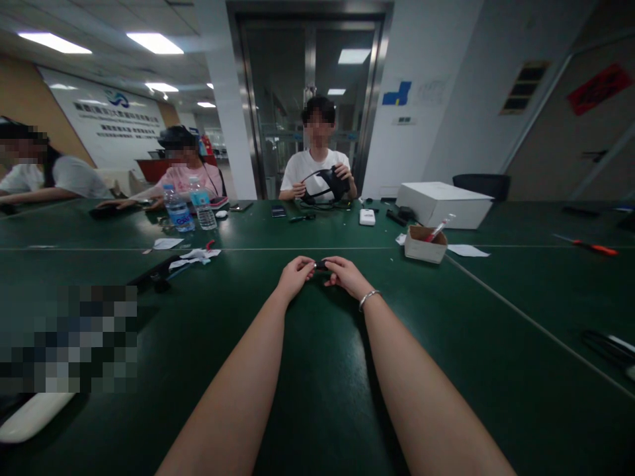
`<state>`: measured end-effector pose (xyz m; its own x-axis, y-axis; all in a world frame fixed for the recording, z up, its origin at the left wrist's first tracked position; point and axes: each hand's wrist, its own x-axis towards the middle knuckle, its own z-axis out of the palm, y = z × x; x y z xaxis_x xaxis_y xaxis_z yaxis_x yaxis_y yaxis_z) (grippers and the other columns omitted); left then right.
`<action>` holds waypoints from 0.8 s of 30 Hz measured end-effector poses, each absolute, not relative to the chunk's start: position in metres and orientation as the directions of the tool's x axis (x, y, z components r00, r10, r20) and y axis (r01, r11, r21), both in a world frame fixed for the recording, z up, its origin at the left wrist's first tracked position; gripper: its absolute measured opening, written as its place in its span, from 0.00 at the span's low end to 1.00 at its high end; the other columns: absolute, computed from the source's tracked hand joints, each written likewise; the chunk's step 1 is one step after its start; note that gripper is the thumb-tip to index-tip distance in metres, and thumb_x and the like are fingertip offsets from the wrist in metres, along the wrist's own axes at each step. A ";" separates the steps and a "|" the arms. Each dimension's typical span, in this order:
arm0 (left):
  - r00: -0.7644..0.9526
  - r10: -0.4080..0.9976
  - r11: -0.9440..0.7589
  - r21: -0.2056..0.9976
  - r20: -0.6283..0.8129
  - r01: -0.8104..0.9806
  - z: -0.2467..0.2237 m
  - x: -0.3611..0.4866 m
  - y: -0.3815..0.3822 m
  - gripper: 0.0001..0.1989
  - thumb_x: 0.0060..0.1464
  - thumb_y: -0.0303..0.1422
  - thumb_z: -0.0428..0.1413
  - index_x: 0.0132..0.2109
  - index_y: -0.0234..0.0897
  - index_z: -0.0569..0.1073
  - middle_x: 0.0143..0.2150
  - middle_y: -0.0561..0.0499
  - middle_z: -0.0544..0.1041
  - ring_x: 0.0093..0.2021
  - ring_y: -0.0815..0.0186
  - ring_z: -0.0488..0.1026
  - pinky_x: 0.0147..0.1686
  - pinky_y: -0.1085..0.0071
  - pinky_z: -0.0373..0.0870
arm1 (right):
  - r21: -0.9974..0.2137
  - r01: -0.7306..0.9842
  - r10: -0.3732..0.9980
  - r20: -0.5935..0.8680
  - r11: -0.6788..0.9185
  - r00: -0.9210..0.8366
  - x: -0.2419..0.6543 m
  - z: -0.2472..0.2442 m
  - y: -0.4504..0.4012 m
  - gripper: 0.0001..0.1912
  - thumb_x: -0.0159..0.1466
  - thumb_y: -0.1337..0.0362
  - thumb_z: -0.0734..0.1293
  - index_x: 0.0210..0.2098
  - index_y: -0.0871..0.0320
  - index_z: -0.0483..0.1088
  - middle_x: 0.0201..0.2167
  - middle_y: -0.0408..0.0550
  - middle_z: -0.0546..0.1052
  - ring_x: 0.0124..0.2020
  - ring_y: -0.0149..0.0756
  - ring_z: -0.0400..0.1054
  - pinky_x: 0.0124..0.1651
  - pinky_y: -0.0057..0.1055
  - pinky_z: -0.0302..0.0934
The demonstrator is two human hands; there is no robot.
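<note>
Both my hands meet over the middle of the green table (317, 370). Between them is a small black stick (321, 265) with a silvery end on the left; it is too small to make out its exact kind. The fingertips of my left hand (296, 272) pinch the silvery end. My right hand (344, 274), with a silver bangle at its wrist, is closed on the black part with thumb and forefinger, its other fingers curled below.
Ahead on the right stand a small cardboard box (425, 250) and a white box (444, 203). Water bottles (202, 206) and paper scraps (196, 256) are at left. A screwdriver (590, 246) lies far right. Across the table a person holds a black headset (327, 186).
</note>
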<state>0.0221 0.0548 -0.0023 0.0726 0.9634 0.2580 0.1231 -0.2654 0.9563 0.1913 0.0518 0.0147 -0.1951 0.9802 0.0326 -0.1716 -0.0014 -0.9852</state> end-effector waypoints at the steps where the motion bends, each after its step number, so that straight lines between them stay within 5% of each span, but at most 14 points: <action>1: 0.076 0.964 -0.262 0.957 0.254 0.125 -0.002 0.022 0.055 0.09 0.52 0.34 0.57 0.41 0.35 0.74 0.30 0.51 0.75 0.31 0.69 0.72 0.32 0.73 0.68 | -0.985 -0.172 0.980 0.032 -0.002 -0.196 0.191 0.014 0.052 0.05 0.64 0.71 0.66 0.40 0.61 0.70 0.27 0.42 0.76 0.13 0.20 0.59 0.26 0.29 0.73; 20: 0.077 0.948 -0.318 0.925 0.309 0.207 -0.006 0.021 0.057 0.11 0.50 0.33 0.59 0.41 0.36 0.73 0.28 0.53 0.73 0.29 0.69 0.71 0.31 0.72 0.68 | -0.985 -0.172 0.982 0.016 -0.017 -0.187 0.191 0.014 0.053 0.05 0.63 0.71 0.66 0.40 0.60 0.69 0.27 0.42 0.77 0.13 0.20 0.59 0.25 0.28 0.73; 24: 0.046 0.947 -0.320 0.930 0.317 0.180 -0.006 0.021 0.058 0.10 0.50 0.33 0.60 0.41 0.36 0.74 0.36 0.49 0.75 0.32 0.68 0.73 0.33 0.71 0.69 | -0.986 -0.167 0.982 0.015 -0.017 -0.188 0.191 0.013 0.054 0.05 0.63 0.71 0.66 0.39 0.60 0.69 0.27 0.42 0.77 0.13 0.20 0.59 0.25 0.27 0.73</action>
